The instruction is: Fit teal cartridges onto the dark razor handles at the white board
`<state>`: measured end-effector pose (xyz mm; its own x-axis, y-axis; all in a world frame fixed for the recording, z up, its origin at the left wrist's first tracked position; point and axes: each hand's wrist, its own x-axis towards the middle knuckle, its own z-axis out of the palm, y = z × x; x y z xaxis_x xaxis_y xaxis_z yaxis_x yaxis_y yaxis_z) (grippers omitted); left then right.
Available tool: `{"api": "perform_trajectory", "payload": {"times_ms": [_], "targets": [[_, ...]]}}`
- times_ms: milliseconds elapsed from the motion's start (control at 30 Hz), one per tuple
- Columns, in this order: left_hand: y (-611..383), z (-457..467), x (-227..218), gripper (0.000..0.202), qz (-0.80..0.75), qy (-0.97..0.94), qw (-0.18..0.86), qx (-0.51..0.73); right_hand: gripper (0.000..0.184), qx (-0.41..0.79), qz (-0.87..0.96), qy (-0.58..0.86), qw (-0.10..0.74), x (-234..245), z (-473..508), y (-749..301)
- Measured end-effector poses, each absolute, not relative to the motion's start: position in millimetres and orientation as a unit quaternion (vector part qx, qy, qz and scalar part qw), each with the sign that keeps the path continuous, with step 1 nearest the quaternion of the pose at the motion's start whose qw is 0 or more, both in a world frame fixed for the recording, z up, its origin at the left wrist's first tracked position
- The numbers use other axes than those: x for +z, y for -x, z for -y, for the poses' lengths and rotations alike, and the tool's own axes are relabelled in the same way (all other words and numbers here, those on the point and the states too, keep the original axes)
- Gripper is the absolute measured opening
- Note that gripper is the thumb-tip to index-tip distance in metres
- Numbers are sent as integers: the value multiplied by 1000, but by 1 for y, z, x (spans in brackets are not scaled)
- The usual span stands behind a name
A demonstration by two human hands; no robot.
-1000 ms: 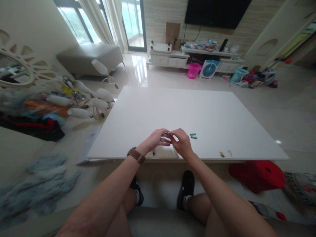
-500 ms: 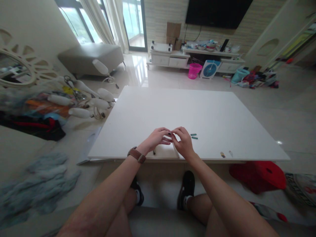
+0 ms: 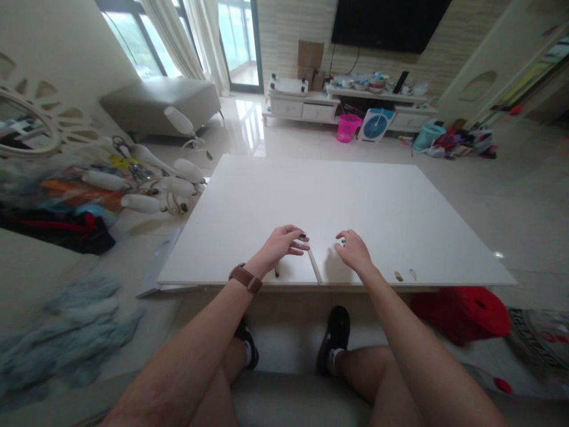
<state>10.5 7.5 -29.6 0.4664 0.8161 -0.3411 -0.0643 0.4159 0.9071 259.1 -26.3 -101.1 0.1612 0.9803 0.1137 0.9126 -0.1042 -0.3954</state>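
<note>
Left hand [image 3: 280, 246] pinches our small dark light rigid piece [image 3: 303, 236]; right hand [image 3: 354, 251], fingers loosely curled, covers small green pieces on the white board [image 3: 355, 196].

Small dark piece [image 3: 303, 236] pinched above the white board's near edge.

We sit at near edge of board [image 3: 355, 196], knees and shoes [image 3: 334, 338] below it. Left hand [image 3: 280, 244] over board near its front edge, small dark piece [image 3: 303, 236] at fingertips. Right hand [image 3: 354, 250] to its right, apart, over small pieces, mostly hidden. Thin strip [image 3: 314, 266] on board between hands. Two tiny bits [image 3: 404, 275] on board further right. Stool [image 3: 462, 311] on floor right of board. Lamp [image 3: 155, 178] on floor left. Cabinet [image 3: 351, 104] and baskets behind board, screen [image 3: 386, 24] above.
</note>
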Motion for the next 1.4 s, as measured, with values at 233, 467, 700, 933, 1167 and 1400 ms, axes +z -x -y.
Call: {"api": "perform_trajectory", "payload": {"times_ms": [233, 467, 700, 933, 1167, 1400], "targets": [[-6, -14, -33, 12, -416, -452, 730, 301, 27, 107, 618, 778, -29, -116, 30, -284], [-6, -14, -25, 11, -409, -452, 730, 307, 28, 136, 625, 767, -50, -114, 29, -281], [-6, -10, -25, 11, -402, -453, 731, 314, 25, 163, 635, 752, -69, -115, 29, -270], [-3, -14, -27, 11, -405, -426, 736, 336, 22, 171, 633, 753, -61, -111, 28, -263], [-5, -15, -22, 21, -409, -374, 761, 337, 24, 160, 642, 749, 36, -99, 24, -256], [-13, -10, -24, 26, -425, -347, 766, 335, 6, 101, 657, 605, 438, -55, 27, -212]]}}
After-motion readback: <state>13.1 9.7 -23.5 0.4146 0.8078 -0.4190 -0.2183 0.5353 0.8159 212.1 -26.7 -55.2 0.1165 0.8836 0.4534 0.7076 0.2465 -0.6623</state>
